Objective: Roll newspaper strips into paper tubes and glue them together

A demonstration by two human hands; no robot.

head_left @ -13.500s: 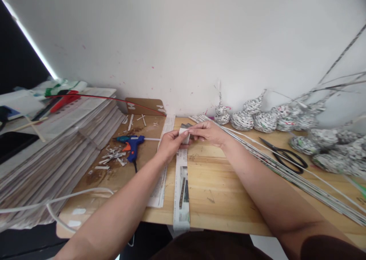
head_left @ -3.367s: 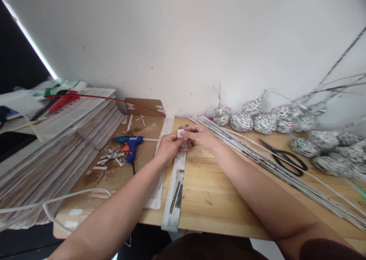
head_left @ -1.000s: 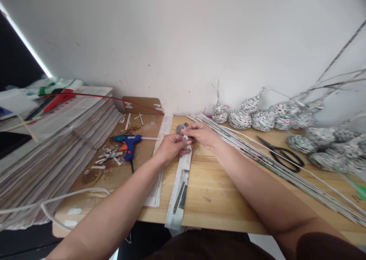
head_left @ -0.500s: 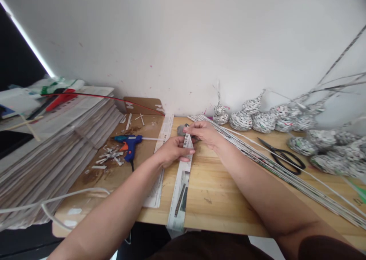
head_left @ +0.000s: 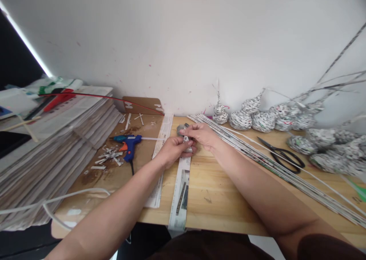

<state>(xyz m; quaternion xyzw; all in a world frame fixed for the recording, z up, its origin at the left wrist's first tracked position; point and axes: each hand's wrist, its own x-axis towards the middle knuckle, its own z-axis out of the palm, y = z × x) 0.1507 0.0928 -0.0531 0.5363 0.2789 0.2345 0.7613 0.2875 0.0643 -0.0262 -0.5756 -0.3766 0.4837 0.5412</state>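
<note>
A long newspaper strip runs from the table's front edge up to both hands. My left hand pinches its upper end between thumb and fingers. Just behind and to the right, my right hand has its thumb and forefinger closed on the tip of the same strip. The paper between the fingers looks narrow and folded or rolled; its exact shape is partly hidden. A small grey lump lies on the table right behind the hands.
At left are a blue glue gun, paper scraps and a newspaper stack. More strips lie beside my left hand. Rightward are thin paper rods, black scissors and several woven paper gourds.
My left fingers have closed further over the strip's upper end, covering more of it. My right hand has shifted slightly left and down, and less of the pointed tip shows.
</note>
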